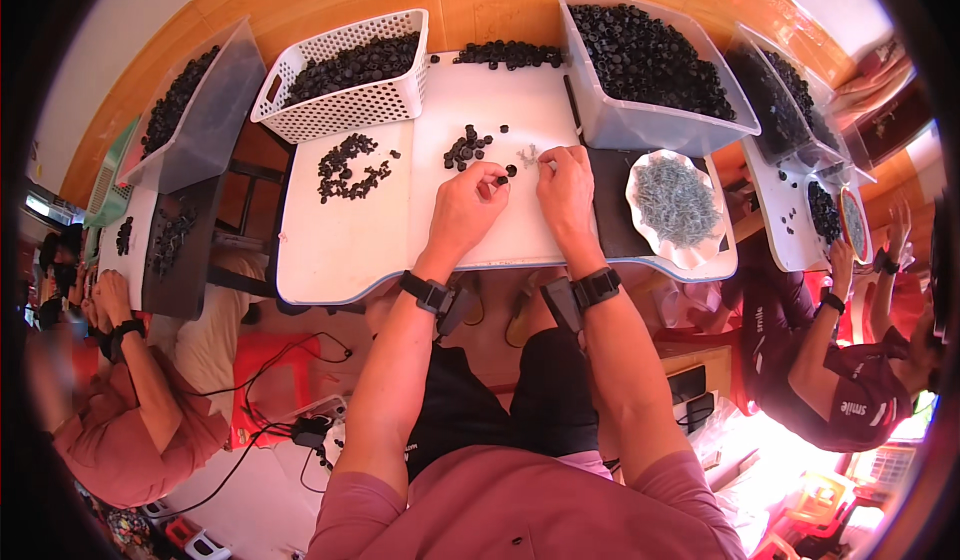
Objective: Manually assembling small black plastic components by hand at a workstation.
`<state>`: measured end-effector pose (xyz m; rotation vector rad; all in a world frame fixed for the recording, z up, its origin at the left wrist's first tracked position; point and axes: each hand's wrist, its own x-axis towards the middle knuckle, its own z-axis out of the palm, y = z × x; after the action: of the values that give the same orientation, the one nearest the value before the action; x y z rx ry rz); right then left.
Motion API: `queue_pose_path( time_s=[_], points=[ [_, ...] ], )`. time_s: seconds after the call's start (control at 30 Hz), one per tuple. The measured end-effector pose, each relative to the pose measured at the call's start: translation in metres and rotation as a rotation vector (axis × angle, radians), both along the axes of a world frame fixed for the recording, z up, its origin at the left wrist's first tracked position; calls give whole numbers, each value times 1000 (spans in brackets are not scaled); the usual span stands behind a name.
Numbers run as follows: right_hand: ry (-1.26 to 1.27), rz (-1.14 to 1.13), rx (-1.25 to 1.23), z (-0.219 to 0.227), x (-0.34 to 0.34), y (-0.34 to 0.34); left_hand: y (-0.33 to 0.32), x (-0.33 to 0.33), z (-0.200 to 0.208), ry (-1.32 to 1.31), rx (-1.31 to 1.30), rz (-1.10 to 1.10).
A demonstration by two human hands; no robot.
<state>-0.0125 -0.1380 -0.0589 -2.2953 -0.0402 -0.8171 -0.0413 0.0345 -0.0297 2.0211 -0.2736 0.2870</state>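
Observation:
My left hand (pixel 470 207) is closed, with thumb and fingertips pinching a small black round plastic piece (pixel 503 181). Just past those fingertips, another black round piece (pixel 512 171) shows close by. My right hand (pixel 567 196) is at the edge of a few loose silver screws (pixel 528 156) on the white table (pixel 430 243). Its fingers are pressed together, and what they hold, if anything, is hidden. A cluster of black round pieces (pixel 466 150) lies beyond my left hand. Farther left, smaller black pieces (pixel 350 170) are spread on the tabletop.
A white perforated basket (pixel 350 100) and a clear bin (pixel 660 132), both full of black parts, stand at the back. Between them lie more black pieces (pixel 510 55). A scalloped white bowl (pixel 688 257) of screws sits at right. Co-workers sit on both sides.

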Motion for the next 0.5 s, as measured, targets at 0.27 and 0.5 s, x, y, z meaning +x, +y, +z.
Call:
queue_pose_path(
  time_s=[0.27, 0.5],
  points=[
    [130, 44, 179, 15, -6, -2, 0, 3, -5, 11, -45, -6],
    [52, 48, 65, 4, -2, -1, -1, 4, -8, -33, -20, -18]
  ],
)
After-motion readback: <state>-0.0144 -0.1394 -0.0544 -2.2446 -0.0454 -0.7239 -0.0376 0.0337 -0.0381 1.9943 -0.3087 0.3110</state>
